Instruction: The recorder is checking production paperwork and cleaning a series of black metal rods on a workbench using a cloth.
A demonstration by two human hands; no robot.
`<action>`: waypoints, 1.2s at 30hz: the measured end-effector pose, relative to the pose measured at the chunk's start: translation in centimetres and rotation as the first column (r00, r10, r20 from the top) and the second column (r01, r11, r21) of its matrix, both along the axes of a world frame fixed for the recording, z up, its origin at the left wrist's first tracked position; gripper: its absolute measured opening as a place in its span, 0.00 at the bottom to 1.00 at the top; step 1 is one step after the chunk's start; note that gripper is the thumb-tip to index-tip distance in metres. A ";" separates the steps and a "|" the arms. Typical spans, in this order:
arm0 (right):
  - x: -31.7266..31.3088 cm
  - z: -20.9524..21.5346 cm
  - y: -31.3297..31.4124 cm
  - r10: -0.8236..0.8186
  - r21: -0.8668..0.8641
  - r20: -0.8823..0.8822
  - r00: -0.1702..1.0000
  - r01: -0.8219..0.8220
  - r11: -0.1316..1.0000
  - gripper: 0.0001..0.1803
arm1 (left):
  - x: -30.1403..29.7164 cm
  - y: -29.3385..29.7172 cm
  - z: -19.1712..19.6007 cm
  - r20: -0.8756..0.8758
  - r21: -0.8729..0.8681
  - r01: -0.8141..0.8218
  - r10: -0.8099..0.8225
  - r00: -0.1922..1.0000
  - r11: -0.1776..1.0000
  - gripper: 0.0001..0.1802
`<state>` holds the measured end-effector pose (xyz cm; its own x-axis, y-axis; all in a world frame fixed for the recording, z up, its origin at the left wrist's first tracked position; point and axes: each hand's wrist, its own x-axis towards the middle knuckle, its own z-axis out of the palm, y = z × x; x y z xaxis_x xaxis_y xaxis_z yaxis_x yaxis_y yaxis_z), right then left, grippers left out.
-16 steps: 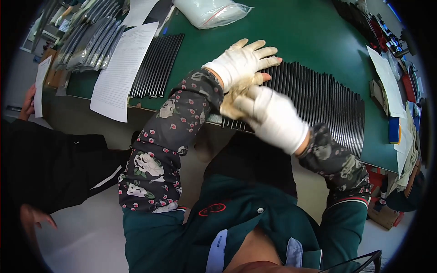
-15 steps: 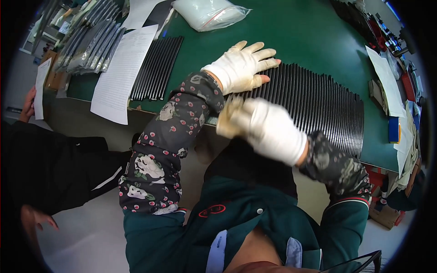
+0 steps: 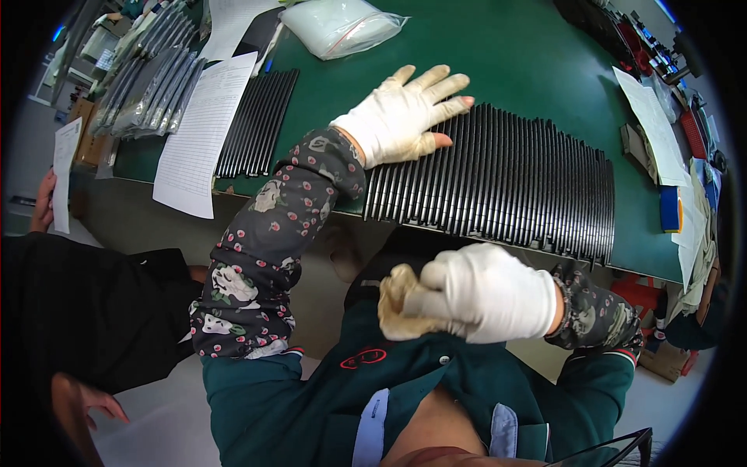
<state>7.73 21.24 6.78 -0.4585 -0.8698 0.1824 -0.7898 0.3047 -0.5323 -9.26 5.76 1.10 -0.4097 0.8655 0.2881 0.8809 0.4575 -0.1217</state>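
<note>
A wide row of slim black rods (image 3: 498, 175) lies side by side on the green table, their near ends along its front edge. My left hand (image 3: 405, 117), in a white glove with bare thumb and index fingertips, rests spread over the left end of the row. In front of the table edge, close to my body, my right hand (image 3: 494, 296) is gloved in white too and closed on a crumpled beige cloth (image 3: 401, 307). That cloth is apart from the rods.
Left of the row lie a smaller group of black rods (image 3: 261, 124), a printed sheet (image 3: 206, 132) and bagged dark pieces (image 3: 156, 93). A clear bag with white contents (image 3: 338, 27) sits at the back. A tape roll (image 3: 671, 208) is at right. Another person's hand (image 3: 47, 198) holds paper at far left.
My right hand has drawn back from the rods' near ends toward my body with the cloth, uncovering the row's front edge. The left hand stays spread on the rods.
</note>
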 end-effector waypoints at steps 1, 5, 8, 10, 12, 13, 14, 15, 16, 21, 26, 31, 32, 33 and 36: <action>-0.2 -0.1 0.7 -0.091 -0.028 0.015 0.996 0.091 0.995 0.12 | 0.3 0.4 0.3 0.075 0.048 0.068 -0.072 0.995 0.997 0.35; -0.3 0.0 1.3 -0.158 0.031 0.055 0.986 0.157 0.987 0.15 | 1.3 -0.4 -0.1 0.142 -0.093 0.113 -0.100 0.985 0.989 0.35; -0.1 -0.2 1.3 -0.126 0.051 0.049 0.991 0.123 0.991 0.16 | 1.1 -2.0 0.4 0.159 -0.140 0.084 -0.061 0.985 0.987 0.35; -0.2 -0.1 1.3 -0.126 0.054 0.030 0.992 0.124 0.991 0.17 | 0.9 -2.7 0.2 0.170 -0.139 0.087 -0.063 0.983 0.986 0.35; -1.0 0.2 1.2 -0.119 0.058 -0.032 0.992 0.121 0.991 0.17 | 0.8 -2.9 -0.1 0.193 -0.121 0.079 -0.055 0.980 0.989 0.35; -1.8 0.7 1.1 -0.114 0.058 -0.077 0.991 0.118 0.991 0.17 | 0.4 -2.8 -0.3 0.187 -0.121 0.078 -0.054 0.981 0.990 0.35; -2.6 0.9 0.8 -0.144 -0.001 -0.105 0.984 0.145 0.989 0.18 | 0.1 -2.6 -0.4 0.111 -0.059 0.030 -0.024 0.994 0.998 0.34; -3.3 1.5 0.6 -0.205 -0.053 -0.123 0.971 0.200 0.978 0.18 | 0.0 -2.3 -0.5 0.035 0.010 -0.009 0.008 0.999 1.000 0.33; -4.5 1.4 0.3 -0.278 -0.139 -0.153 0.948 0.258 0.956 0.21 | 0.1 -2.1 -0.9 0.072 -0.004 -0.027 0.028 0.997 1.000 0.32; -7.0 -4.1 -1.8 -0.426 -0.161 -0.358 0.831 0.395 0.905 0.11 | 0.0 -1.1 -0.5 0.053 -0.154 -0.057 0.066 0.996 0.986 0.32; -2.0 -1.6 -3.5 0.093 0.098 -0.213 0.973 -0.074 0.992 0.07 | 0.4 -0.7 -1.1 0.094 -0.011 -0.040 0.041 0.995 0.999 0.30; -6.5 -4.1 -3.0 -0.254 0.000 -0.400 0.881 0.277 0.961 0.12 | 0.1 -1.1 -1.2 -0.048 -0.033 -0.005 0.004 0.999 0.999 0.30; -5.1 -3.6 -3.9 -0.063 0.166 -0.252 0.966 0.107 0.980 0.13 | 0.1 -1.1 -0.9 0.010 -0.028 -0.029 0.029 1.000 0.999 0.30; -2.1 -3.0 -4.4 0.099 0.305 -0.053 0.994 -0.078 0.949 0.14 | 0.5 -0.7 -1.0 0.085 -0.019 -0.036 0.038 0.996 0.999 0.30; -2.7 -1.0 -4.6 0.026 -0.021 -0.277 0.961 -0.033 0.999 0.15 | 0.6 -0.7 -0.7 0.088 -0.020 -0.035 0.037 0.995 0.999 0.30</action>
